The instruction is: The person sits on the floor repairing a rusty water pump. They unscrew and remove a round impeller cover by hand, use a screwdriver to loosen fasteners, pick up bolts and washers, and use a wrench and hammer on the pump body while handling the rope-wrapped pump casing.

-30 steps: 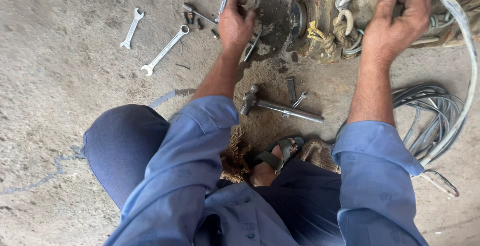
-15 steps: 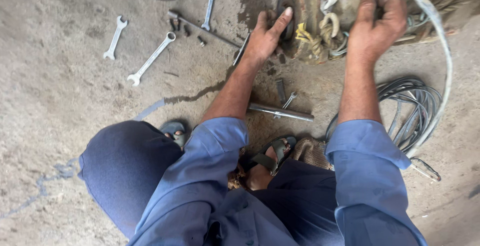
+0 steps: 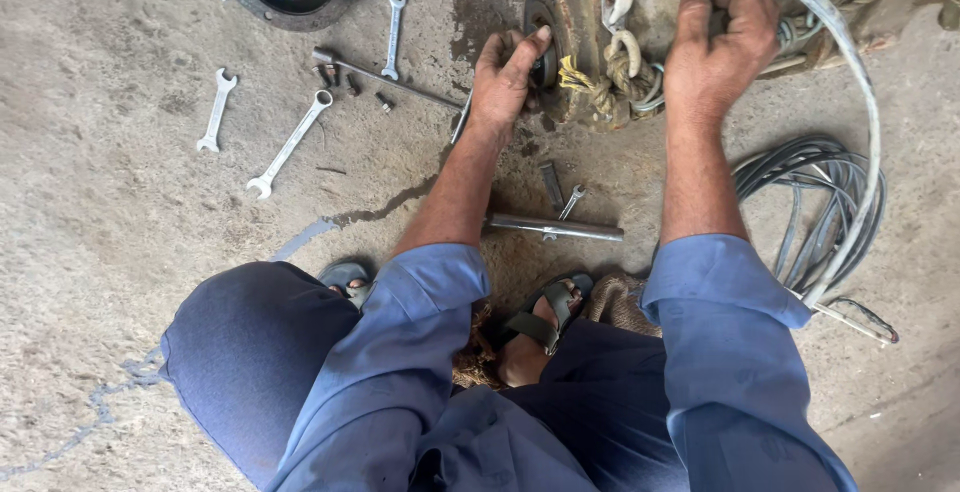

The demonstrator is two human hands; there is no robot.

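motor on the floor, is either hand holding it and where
Both. The left hand grips the dark round end face of the motor, fingers over its rim. The right hand clasps the top of its body among the ropes.

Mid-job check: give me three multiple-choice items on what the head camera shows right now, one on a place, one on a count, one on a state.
1. Where does the coil of grey cable lie?
A. on the floor right of the right forearm
B. on the person's lap
C. left of the spanners

2. How many spanners lie loose on the floor left of the left hand?
A. one
B. three
C. six

3. What is the right hand doing?
A. resting flat on the floor
B. holding a spanner
C. gripping the top of the rusty housing

Answers:
1 A, the cable loops sit on the concrete beyond the right arm.
2 B, spanner one, spanner two and spanner three lie apart there.
3 C, its fingers curl over the housing among the ropes.
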